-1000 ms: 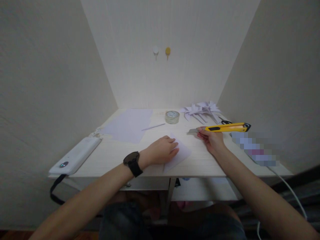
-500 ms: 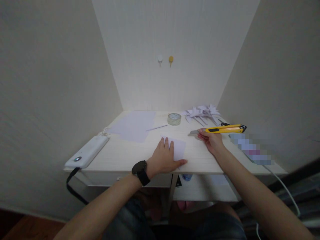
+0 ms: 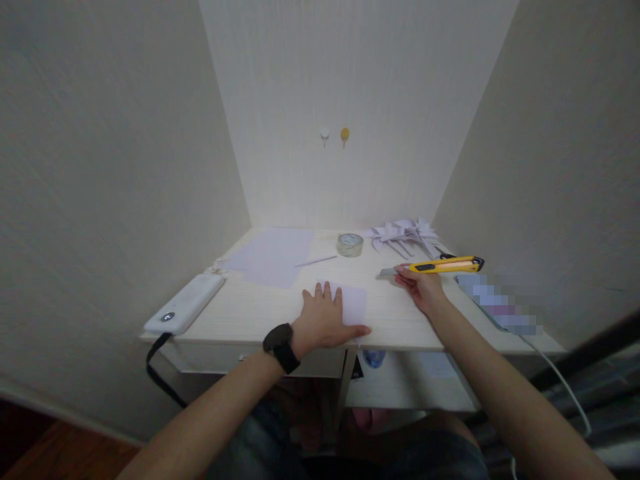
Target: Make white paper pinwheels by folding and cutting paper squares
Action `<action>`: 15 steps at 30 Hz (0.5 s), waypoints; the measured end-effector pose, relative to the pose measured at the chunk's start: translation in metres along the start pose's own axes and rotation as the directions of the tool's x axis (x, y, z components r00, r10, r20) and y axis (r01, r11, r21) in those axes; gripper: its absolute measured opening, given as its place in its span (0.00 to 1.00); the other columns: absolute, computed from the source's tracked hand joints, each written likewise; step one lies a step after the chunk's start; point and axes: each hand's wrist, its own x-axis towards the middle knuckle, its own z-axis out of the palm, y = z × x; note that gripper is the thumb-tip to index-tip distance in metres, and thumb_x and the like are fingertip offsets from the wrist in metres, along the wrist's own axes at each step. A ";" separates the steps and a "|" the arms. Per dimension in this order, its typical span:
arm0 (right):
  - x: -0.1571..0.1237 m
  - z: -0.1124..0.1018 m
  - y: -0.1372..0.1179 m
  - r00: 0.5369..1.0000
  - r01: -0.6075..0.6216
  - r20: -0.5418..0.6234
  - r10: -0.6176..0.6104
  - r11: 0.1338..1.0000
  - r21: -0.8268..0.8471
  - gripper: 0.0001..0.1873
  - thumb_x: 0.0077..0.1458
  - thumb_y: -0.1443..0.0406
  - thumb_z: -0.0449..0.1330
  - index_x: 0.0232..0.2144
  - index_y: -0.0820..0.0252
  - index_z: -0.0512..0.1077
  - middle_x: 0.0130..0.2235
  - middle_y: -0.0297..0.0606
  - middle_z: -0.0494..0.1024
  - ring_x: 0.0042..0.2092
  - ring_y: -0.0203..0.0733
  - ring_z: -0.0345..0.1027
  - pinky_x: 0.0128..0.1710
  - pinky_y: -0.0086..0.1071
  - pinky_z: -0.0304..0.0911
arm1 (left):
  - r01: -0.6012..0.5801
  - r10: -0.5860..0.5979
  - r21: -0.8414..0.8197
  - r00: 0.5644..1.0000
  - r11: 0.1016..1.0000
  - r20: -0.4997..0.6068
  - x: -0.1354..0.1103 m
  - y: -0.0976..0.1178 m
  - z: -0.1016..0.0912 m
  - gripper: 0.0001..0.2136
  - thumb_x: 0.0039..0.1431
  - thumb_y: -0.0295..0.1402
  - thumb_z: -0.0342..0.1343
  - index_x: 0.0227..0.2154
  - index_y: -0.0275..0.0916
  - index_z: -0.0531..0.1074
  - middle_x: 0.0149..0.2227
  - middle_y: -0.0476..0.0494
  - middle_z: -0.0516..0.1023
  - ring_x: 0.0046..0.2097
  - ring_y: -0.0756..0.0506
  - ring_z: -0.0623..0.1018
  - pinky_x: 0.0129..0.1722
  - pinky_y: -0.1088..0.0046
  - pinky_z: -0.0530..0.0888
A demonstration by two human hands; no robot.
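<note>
My left hand (image 3: 325, 319) lies flat with fingers spread, pressing a small pale sheet of paper (image 3: 356, 304) onto the white desk near its front edge. The hand covers the sheet's left part. To the right, my right hand (image 3: 417, 285) grips a yellow utility knife (image 3: 445, 265) close to its front end. The knife's blade is out and points left, held over the desktop, apart from the paper. Behind my left hand lie a thin paper stick (image 3: 316, 261) and larger pale paper sheets (image 3: 273, 257).
A roll of clear tape (image 3: 350, 245) stands behind the hands. Paper pinwheels (image 3: 404, 233) are heaped at the back right, with dark-handled scissors (image 3: 443, 253) beside them. A white device with a strap (image 3: 186, 305) lies left; a blurred phone-like object (image 3: 497, 305) with a cable lies right.
The camera view has tilted slightly upward. My left hand's fingers have spread wider on the paper. My right hand still holds the knife in nearly the same place.
</note>
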 end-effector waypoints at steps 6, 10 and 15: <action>0.001 -0.001 -0.002 1.000 0.002 -0.010 -0.002 1.000 -0.007 0.13 0.36 0.78 0.70 0.26 0.63 0.75 0.25 0.34 0.81 0.25 0.37 0.76 0.27 0.24 0.75 | 0.111 -0.112 -0.017 0.988 0.994 -0.109 -0.004 0.006 0.013 0.53 0.51 0.69 0.33 0.65 0.23 0.54 0.66 0.14 0.48 0.67 0.18 0.49 0.58 0.33 0.49; -0.004 0.002 -0.002 0.997 -0.060 0.040 0.062 0.998 -0.036 0.13 0.35 0.78 0.70 0.26 0.64 0.74 0.25 0.35 0.81 0.25 0.37 0.76 0.27 0.25 0.75 | 0.022 -0.049 -0.101 0.961 0.995 -0.272 0.000 -0.001 0.001 0.39 0.63 0.57 0.34 0.64 0.28 0.56 0.67 0.23 0.53 0.68 0.28 0.53 0.62 0.44 0.53; -0.031 0.019 0.002 0.969 -0.131 0.207 0.137 0.990 -0.042 0.14 0.33 0.75 0.72 0.26 0.65 0.75 0.26 0.35 0.80 0.27 0.35 0.76 0.27 0.23 0.75 | -0.019 -0.069 -0.615 0.990 0.788 -0.119 0.022 -0.012 -0.028 0.32 0.62 0.56 0.42 0.49 0.32 0.74 0.51 0.30 0.77 0.53 0.35 0.75 0.49 0.61 0.69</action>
